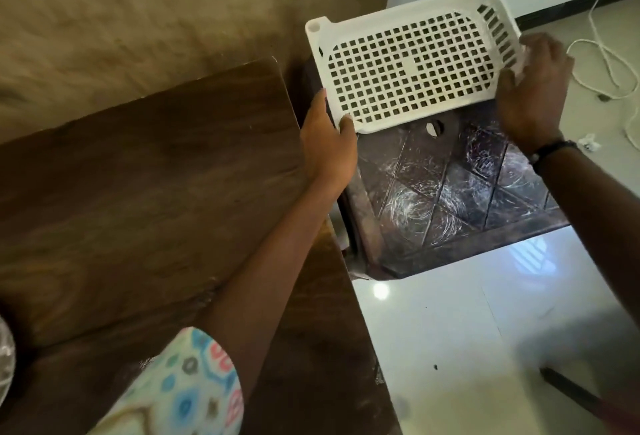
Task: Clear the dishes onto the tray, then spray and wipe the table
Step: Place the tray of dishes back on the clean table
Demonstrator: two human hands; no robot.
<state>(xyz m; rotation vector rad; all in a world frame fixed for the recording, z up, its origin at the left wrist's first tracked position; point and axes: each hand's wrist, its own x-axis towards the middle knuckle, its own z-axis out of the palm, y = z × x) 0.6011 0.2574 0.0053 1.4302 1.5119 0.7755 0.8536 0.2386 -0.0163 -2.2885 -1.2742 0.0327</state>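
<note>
A white plastic tray (412, 64) with a grid of square holes is held tilted over a dark brown plastic stool (446, 199). My left hand (329, 144) grips the tray's near left corner. My right hand (533, 88) holds its slotted right end. The brown wooden table (138, 192) fills the left of the view. No dishes show on the part of it that I can see.
A shiny rounded object (5, 362) pokes in at the left edge of the table. White cord (599, 64) lies on the glossy tiled floor (467, 330) to the right. A tan wall is behind the table, and a dark bar (571, 389) lies on the floor at lower right.
</note>
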